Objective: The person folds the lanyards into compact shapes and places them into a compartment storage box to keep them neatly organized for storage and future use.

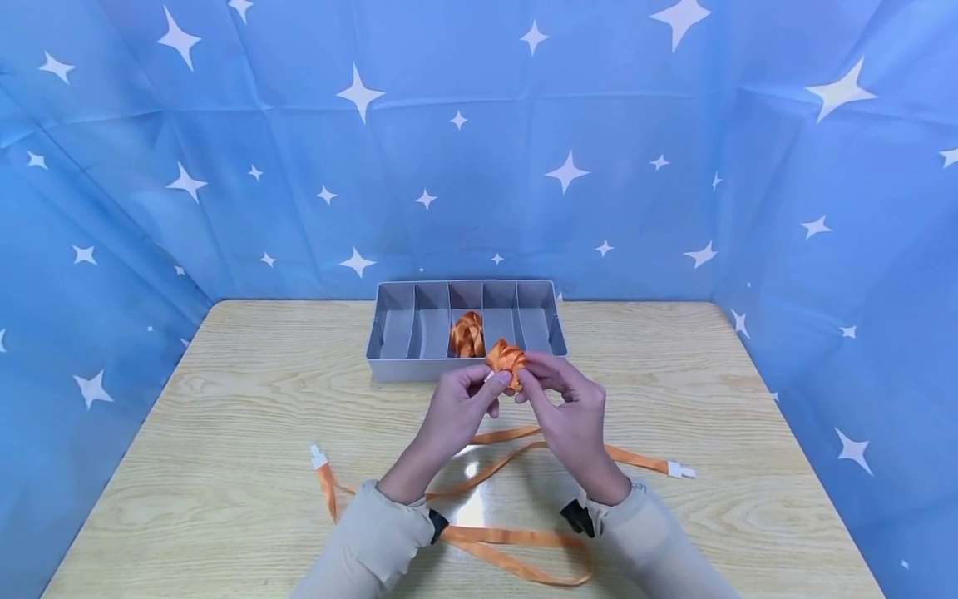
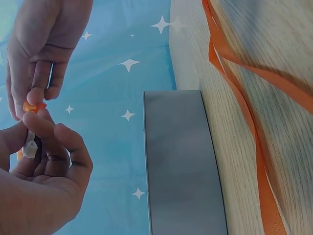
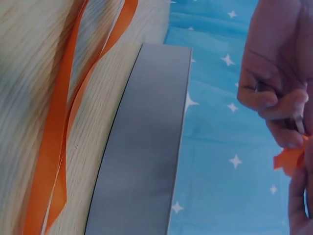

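Note:
A bundled orange lanyard (image 1: pixel 506 358) is held up between both hands, just in front of the grey box. My left hand (image 1: pixel 466 399) pinches its left side with thumb and fingers; a white clip (image 2: pixel 30 149) shows among those fingers in the left wrist view. On the other side my right hand (image 1: pixel 566 408) grips the bundle with thumb and fingertips. Another coiled orange lanyard (image 1: pixel 467 334) lies in the middle compartment of the grey divided box (image 1: pixel 407 371). In the wrist views the hands hide much of the held bundle.
Orange lanyards (image 1: pixel 516 537) lie loosely spread on the wooden table (image 1: pixel 247 399) under the forearms. One white clip (image 1: pixel 318 457) lies at the left, another white clip (image 1: pixel 679 470) at the right. A blue star-patterned cloth (image 1: pixel 479 166) hangs behind and at both sides.

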`<state>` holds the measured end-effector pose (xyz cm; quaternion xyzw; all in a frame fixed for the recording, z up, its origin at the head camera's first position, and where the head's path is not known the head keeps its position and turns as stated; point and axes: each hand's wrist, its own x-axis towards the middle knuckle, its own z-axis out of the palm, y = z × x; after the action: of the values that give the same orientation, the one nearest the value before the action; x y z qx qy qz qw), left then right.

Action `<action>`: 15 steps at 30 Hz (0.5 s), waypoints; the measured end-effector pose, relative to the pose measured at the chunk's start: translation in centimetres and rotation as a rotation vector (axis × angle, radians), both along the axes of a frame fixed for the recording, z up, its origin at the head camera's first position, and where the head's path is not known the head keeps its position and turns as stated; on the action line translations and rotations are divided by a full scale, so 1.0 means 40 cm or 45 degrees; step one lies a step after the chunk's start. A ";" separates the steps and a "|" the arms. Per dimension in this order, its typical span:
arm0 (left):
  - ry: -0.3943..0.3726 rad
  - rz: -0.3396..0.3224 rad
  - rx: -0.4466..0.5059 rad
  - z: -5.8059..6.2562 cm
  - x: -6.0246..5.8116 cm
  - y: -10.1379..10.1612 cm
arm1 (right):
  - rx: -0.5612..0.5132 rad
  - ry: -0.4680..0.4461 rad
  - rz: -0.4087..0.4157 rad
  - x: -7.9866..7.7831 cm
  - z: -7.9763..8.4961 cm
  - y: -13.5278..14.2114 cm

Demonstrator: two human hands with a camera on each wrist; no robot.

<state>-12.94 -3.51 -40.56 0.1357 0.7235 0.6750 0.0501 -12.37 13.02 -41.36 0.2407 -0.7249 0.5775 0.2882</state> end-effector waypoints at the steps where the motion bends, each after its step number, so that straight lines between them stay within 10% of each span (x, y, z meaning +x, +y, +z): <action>1: -0.001 0.000 0.002 0.000 0.000 0.000 | -0.013 0.000 0.006 -0.001 0.000 -0.002; 15: -0.014 -0.045 -0.018 -0.003 -0.004 -0.005 | -0.084 -0.105 0.172 0.002 -0.001 -0.003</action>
<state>-13.11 -3.70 -40.69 0.1445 0.7254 0.6697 0.0671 -12.30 12.91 -41.41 0.2556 -0.6989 0.6285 0.2263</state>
